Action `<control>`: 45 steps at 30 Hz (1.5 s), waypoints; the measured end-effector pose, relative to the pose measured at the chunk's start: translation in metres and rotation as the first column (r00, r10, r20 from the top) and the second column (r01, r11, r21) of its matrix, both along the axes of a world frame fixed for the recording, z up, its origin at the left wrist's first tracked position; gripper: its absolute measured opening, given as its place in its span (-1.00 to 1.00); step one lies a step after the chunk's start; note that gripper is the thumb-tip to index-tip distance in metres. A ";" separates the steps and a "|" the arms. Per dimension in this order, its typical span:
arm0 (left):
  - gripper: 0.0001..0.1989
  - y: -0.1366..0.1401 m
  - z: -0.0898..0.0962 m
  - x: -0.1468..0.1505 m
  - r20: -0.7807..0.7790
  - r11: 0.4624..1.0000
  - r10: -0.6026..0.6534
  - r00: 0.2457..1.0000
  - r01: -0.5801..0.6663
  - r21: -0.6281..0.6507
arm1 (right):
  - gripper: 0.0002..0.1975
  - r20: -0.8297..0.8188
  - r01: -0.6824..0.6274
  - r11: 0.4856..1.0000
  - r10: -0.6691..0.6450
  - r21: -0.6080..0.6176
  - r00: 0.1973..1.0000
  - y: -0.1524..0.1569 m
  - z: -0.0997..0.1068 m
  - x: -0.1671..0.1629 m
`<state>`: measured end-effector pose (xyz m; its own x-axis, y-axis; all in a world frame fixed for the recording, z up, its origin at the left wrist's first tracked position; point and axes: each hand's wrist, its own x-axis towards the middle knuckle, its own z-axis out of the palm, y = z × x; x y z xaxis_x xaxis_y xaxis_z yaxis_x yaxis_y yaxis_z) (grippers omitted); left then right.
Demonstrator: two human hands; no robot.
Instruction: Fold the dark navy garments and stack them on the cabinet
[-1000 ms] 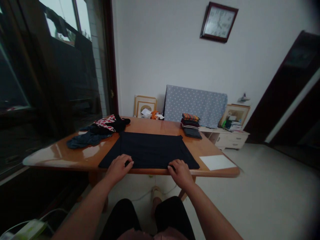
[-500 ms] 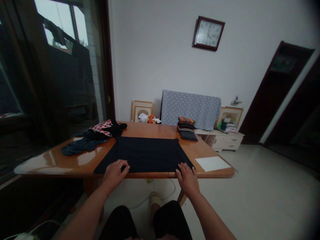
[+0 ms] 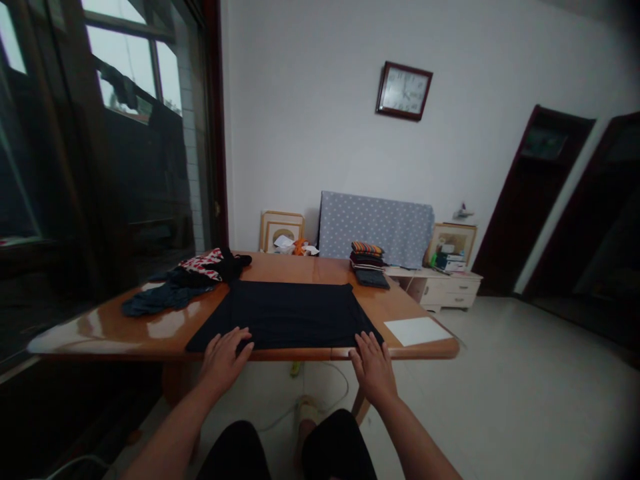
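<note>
A dark navy garment (image 3: 290,313) lies spread flat on the wooden table (image 3: 280,265), its near edge along the table's front edge. My left hand (image 3: 224,357) rests on the garment's near left part, fingers stretched out and thumb apart. Over its near right corner lies my right hand (image 3: 371,363), palm down with the fingers extended. Neither hand grips the cloth. What kind of garment it is, I cannot tell.
Rumpled clothes (image 3: 173,293) lie at the table's left. A stack of folded clothes (image 3: 369,265) stands at the back right, and a white sheet (image 3: 417,331) lies near the right end. Behind are a cloth-covered panel (image 3: 375,227) and a white cabinet (image 3: 453,291).
The camera view has tilted slightly upward, so the room sits lower in the picture. My left hand's fingers have straightened a little; the garment looks the same.
</note>
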<state>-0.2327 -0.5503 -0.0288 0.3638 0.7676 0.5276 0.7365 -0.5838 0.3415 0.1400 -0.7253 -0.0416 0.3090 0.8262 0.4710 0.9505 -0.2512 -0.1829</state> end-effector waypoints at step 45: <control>-0.56 -0.002 -0.010 -0.008 -0.062 0.998 -0.003 0.998 0.007 0.065 | -0.45 0.044 -0.053 0.998 0.051 0.025 0.998 -0.002 -0.004 0.009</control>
<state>-0.2408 -0.5521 -0.0392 0.4008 0.7302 0.5534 0.7520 -0.6072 0.2566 0.1486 -0.7274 -0.0454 0.2447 0.8278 0.5049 0.9694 -0.1969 -0.1470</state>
